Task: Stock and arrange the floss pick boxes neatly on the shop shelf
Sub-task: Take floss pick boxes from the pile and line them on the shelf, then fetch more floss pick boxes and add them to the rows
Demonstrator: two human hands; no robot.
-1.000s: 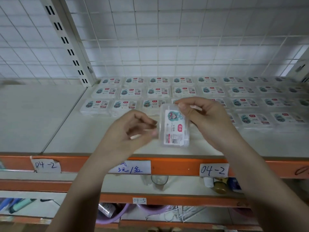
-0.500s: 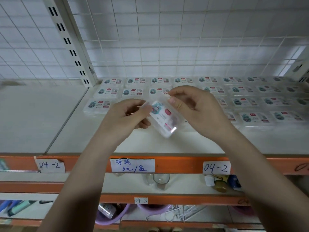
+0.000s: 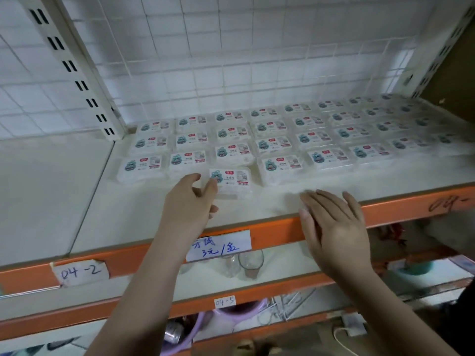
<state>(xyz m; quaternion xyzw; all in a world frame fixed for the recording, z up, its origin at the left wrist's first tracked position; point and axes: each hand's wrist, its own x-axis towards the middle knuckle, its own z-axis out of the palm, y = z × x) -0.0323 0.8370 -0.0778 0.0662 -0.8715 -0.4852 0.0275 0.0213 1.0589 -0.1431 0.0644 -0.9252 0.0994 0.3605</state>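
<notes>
a white shelf with an orange front edge holds many floss pick boxes lying flat in neat rows. the rows start near the left post and run far to the right, back to the wire grid wall.

one floss pick box lies flat on the shelf, nearer than the rows and just in front of them. its label faces up. it sits a bit apart from the box on its right.

the left hand is at the left end of this box. the fingers are loosely bent and the fingertips touch the box's left edge. the hand does not wrap around the box.

the right hand is to the right, well apart from that box. its fingers are straight and spread flat, palm down, over the near edge of the shelf. it holds nothing.

on the orange edge there is a price tag with blue writing, between the two arms. a white paper label sits farther left on the same edge.

below, on the next shelf down, stands a clear glass. lower still there is a small label and a purple basin.
</notes>
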